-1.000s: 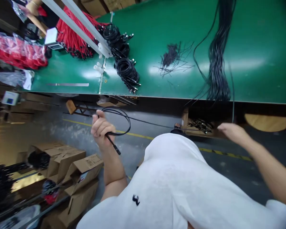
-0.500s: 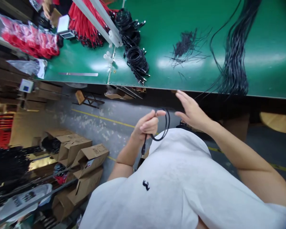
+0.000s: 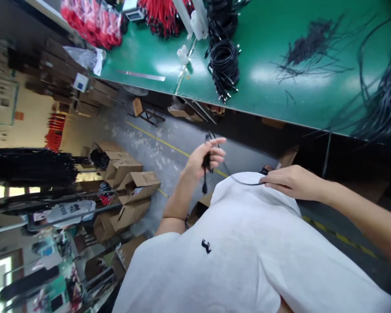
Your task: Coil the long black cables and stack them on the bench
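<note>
A thin black cable hangs in front of the white shirt, just off the near side of the green table, wound in part into a small bunch at the left hand. The bunch is blurred, so its turns cannot be counted; it looks dark and matte, lying across the palm, with small loops rising above the fingers. A short end hangs straight down below the hand and finishes in a thicker black plug, whose exact shape is too blurred to tell. From the bunch the cable runs right as a single slack strand, dipping in a shallow curve across the shirt. The left hand holds the bunch loosely, its fingers somewhat spread; the right hand pinches the strand between thumb and fingers, narrow at the tips. On the table, a tidy coil of black cables with silvery plug tips lies far left of the right hand, a pile of thin black strips sits farther right, and a loose black cable bundle spreads at the right edge.
</note>
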The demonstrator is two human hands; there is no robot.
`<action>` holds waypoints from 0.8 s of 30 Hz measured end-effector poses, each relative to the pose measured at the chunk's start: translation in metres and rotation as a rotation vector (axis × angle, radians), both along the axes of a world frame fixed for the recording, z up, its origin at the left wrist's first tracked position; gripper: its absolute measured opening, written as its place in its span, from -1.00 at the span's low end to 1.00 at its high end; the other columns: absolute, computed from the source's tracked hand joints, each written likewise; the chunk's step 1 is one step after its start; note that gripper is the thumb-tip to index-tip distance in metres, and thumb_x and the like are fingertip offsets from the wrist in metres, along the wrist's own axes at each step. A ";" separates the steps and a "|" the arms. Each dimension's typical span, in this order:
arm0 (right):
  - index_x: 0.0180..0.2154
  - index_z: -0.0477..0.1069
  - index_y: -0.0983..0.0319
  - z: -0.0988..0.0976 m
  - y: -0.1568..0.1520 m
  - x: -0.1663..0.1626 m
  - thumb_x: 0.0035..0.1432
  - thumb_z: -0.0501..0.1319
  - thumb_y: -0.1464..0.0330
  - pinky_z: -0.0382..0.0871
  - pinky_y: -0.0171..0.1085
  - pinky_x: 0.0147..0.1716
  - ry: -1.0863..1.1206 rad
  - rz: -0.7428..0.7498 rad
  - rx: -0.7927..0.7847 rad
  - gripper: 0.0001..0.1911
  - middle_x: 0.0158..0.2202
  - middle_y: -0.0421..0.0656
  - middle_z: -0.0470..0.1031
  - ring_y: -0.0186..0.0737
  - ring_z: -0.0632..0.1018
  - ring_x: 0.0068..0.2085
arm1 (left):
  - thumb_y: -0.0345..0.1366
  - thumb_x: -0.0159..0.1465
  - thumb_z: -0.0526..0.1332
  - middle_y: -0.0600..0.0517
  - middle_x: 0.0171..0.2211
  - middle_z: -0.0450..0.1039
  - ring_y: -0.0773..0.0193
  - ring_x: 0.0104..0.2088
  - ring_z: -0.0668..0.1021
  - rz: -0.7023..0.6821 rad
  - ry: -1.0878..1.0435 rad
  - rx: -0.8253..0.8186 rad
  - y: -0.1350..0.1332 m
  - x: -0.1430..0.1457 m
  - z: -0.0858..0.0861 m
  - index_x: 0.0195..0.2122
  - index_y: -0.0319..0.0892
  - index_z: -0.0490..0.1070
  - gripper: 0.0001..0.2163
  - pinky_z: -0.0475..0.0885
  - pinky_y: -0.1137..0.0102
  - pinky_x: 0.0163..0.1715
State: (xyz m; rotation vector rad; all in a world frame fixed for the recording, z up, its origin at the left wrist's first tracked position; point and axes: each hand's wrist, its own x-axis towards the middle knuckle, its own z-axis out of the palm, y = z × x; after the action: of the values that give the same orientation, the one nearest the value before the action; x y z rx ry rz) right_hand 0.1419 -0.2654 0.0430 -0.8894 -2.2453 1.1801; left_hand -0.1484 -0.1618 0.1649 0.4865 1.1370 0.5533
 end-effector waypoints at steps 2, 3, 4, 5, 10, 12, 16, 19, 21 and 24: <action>-0.11 0.54 0.22 0.043 0.023 -0.009 0.42 -0.05 0.19 0.31 -0.33 -0.34 0.066 0.052 0.021 -0.57 -0.26 -0.06 0.61 -0.25 0.58 -0.30 | -0.16 0.34 0.23 -0.12 -0.29 0.64 0.23 -0.31 0.68 -0.196 -0.031 -0.060 -0.014 0.019 -0.024 -0.07 -0.29 0.49 -0.71 0.55 0.48 -0.38; -0.15 0.54 0.22 0.058 0.035 -0.011 0.42 -0.05 0.18 0.28 -0.33 -0.37 0.052 0.031 0.024 -0.57 -0.29 -0.07 0.60 -0.26 0.57 -0.33 | -0.13 0.29 0.29 -0.17 -0.24 0.64 0.15 -0.25 0.69 -0.290 -0.072 -0.087 -0.021 0.025 -0.030 -0.09 -0.31 0.50 -0.67 0.58 0.38 -0.29; -0.20 0.54 0.21 0.067 0.047 -0.012 0.41 -0.04 0.17 0.24 -0.32 -0.39 0.018 0.003 0.023 -0.57 -0.31 -0.09 0.59 -0.26 0.55 -0.35 | -0.09 0.24 0.33 -0.20 -0.23 0.64 0.10 -0.24 0.69 -0.371 -0.121 -0.111 -0.027 0.029 -0.033 -0.11 -0.32 0.50 -0.63 0.59 0.32 -0.24; -0.24 0.53 0.20 0.072 0.057 -0.011 0.40 -0.03 0.17 0.21 -0.32 -0.41 -0.017 -0.020 0.021 -0.58 -0.33 -0.11 0.58 -0.26 0.53 -0.36 | -0.05 0.21 0.35 -0.22 -0.25 0.64 0.09 -0.26 0.69 -0.443 -0.170 -0.137 -0.032 0.031 -0.034 -0.12 -0.33 0.51 -0.59 0.58 0.29 -0.23; -0.27 0.50 0.14 0.069 0.070 -0.009 0.39 -0.03 0.19 0.15 -0.32 -0.39 -0.026 0.013 -0.012 -0.64 -0.33 -0.20 0.55 -0.29 0.49 -0.35 | -0.01 0.23 0.33 -0.13 -0.46 0.60 0.26 -0.56 0.60 -0.600 -0.311 -0.180 -0.039 0.033 -0.029 -0.16 -0.35 0.55 -0.58 0.46 0.46 -0.55; -0.29 0.49 0.15 0.066 0.068 -0.010 0.39 -0.02 0.18 0.12 -0.32 -0.40 -0.021 0.005 -0.020 -0.63 -0.37 -0.21 0.53 -0.30 0.47 -0.37 | -0.07 0.27 0.29 0.01 -0.62 0.49 0.39 -0.72 0.45 -0.575 -0.328 -0.180 -0.038 0.035 -0.029 -0.18 -0.34 0.55 -0.64 0.32 0.53 -0.68; -0.30 0.48 0.17 0.059 0.069 -0.013 0.38 -0.01 0.15 0.10 -0.32 -0.40 -0.013 -0.124 -0.043 -0.62 -0.39 -0.21 0.53 -0.31 0.45 -0.40 | -0.21 0.43 0.04 0.18 -0.78 0.19 0.51 -0.86 0.12 -0.437 -0.246 -0.249 -0.032 0.042 -0.027 -0.29 -0.31 0.53 -0.65 0.07 0.58 -0.83; -0.27 0.50 0.18 0.054 0.075 -0.015 0.37 0.01 0.14 0.10 -0.33 -0.39 -0.003 -0.256 -0.054 -0.62 -0.36 -0.21 0.55 -0.31 0.47 -0.37 | -0.25 0.48 -0.14 0.20 -0.80 0.08 0.51 -0.88 0.04 -0.341 -0.172 -0.299 -0.027 0.047 -0.027 -0.37 -0.28 0.50 -0.53 -0.02 0.59 -0.86; -0.24 0.52 0.18 0.048 0.080 -0.013 0.36 0.01 0.13 0.13 -0.32 -0.37 0.005 -0.304 -0.072 -0.62 -0.33 -0.20 0.57 -0.29 0.49 -0.34 | -0.21 0.50 -0.19 0.24 -0.83 -0.05 0.52 -0.90 -0.06 -0.292 -0.132 -0.344 -0.025 0.048 -0.028 -0.41 -0.25 0.47 -0.48 -0.13 0.59 -0.89; -0.18 0.54 0.17 0.023 0.080 0.011 0.36 0.00 0.12 0.22 -0.30 -0.27 -0.017 -0.387 -0.131 -0.60 -0.25 -0.17 0.60 -0.23 0.53 -0.25 | -0.10 0.50 -0.20 0.32 -0.84 -0.29 0.54 -0.89 -0.26 -0.138 -0.053 -0.297 -0.016 0.036 -0.023 -0.40 -0.20 0.46 -0.47 -0.31 0.57 -0.90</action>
State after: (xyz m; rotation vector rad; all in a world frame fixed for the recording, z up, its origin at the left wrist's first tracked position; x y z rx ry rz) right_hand 0.1527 -0.1859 0.0661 -1.3184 -1.9065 1.1449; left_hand -0.1124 -0.1775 0.1422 0.2886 1.1027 0.2692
